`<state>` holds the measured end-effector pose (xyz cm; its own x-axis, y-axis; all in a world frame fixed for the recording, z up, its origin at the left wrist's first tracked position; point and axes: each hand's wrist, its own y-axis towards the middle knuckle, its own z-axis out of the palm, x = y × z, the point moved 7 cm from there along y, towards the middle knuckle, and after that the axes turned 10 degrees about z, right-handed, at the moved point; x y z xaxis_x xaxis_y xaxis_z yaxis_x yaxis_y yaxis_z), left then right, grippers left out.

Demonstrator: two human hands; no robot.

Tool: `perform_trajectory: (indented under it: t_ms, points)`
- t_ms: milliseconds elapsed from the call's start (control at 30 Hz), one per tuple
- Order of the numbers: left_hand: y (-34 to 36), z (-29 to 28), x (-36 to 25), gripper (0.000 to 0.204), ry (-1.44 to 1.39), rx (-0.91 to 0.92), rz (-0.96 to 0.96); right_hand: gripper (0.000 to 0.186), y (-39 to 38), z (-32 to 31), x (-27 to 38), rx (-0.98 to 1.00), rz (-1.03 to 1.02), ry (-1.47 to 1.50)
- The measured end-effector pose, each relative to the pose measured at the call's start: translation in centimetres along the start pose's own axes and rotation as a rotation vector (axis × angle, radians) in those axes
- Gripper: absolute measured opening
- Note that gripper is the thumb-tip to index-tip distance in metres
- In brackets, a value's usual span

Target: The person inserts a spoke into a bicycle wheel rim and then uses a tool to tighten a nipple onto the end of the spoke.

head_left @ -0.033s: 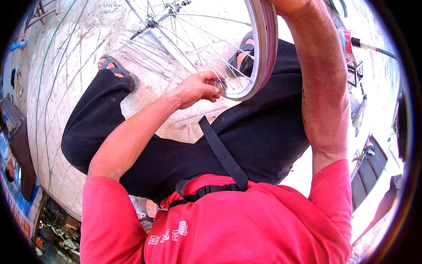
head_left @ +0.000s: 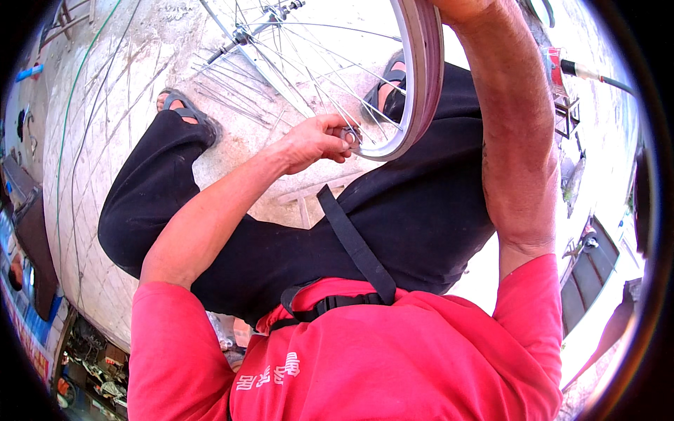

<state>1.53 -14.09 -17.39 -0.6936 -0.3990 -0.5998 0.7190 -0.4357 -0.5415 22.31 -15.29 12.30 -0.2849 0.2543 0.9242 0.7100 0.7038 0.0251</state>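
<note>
A bicycle wheel (head_left: 415, 91) with a silver rim and thin spokes stands in front of me, its upper part cut off by the frame. My left hand (head_left: 319, 144) is closed at the lower part of the rim. Between thumb and fingers it pinches a small round metal spoke wrench (head_left: 349, 136), right where a spoke meets the rim. At the top edge, my right hand (head_left: 463, 8) is against the outer side of the wheel; its fingers lie out of frame. The hub (head_left: 242, 35) and a silver bar (head_left: 277, 81) show to the left of the rim.
Several loose spokes (head_left: 235, 95) lie on the pale floor between my sandalled feet. A green hose (head_left: 74, 105) runs along the floor at left. Cluttered shelves (head_left: 98, 372) stand at lower left. A red object (head_left: 554, 70) with a black-and-white handle is at far right.
</note>
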Motion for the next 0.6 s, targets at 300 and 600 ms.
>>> perform_trajectory:
  t_ms: [300, 600]
  points:
    - [-0.29, -0.87, 0.12, 0.053, 0.054, -0.031, -0.035, 0.048, 0.51, -0.12, -0.58, -0.008, -0.012, 0.01]
    - [-0.59, -0.99, 0.22, 0.033, -0.078, -0.038, -0.065, 0.047, -0.2, -0.37, 0.19, -0.009, -0.016, 0.002]
